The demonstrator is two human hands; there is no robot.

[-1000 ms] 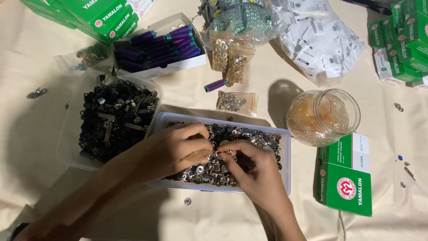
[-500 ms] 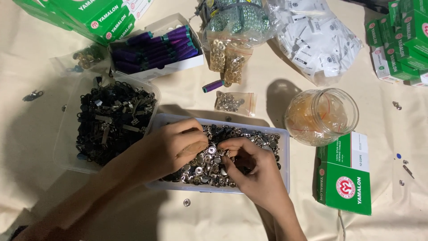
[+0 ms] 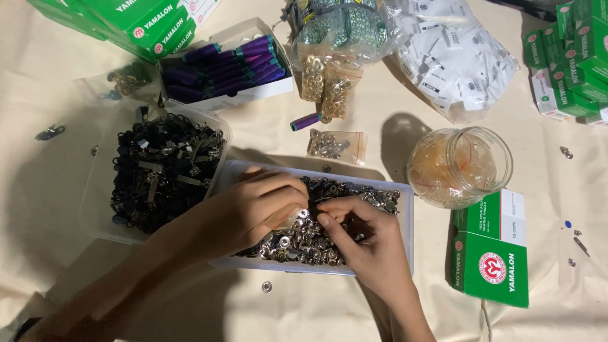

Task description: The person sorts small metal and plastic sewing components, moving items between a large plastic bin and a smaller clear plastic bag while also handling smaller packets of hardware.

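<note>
1. A loose snap [image 3: 266, 287] lies on the cloth [image 3: 76, 266] just in front of the tray [image 3: 406, 218].
2. Both hands are in the tray, over the heap of metal snaps [image 3: 297, 244]. The heap looks largely unsorted, so I judge most of the work is left.
3. The left hand [image 3: 253, 212] comes in from the lower left, palm down, fingers curled together, seemingly pinched on a snap; the grip itself is hidden.
4. The right hand [image 3: 364, 244] reaches in from below, fingertips drawn together at the heap, touching the left hand's tips.
5. Left of the tray is a tub of black clips [image 3: 161, 174]; to the right, a jar [image 3: 459, 166] and a green box [image 3: 491, 253].
6. Farthest off: purple spools [image 3: 221, 66] and bags of fittings [image 3: 329, 82].
</note>
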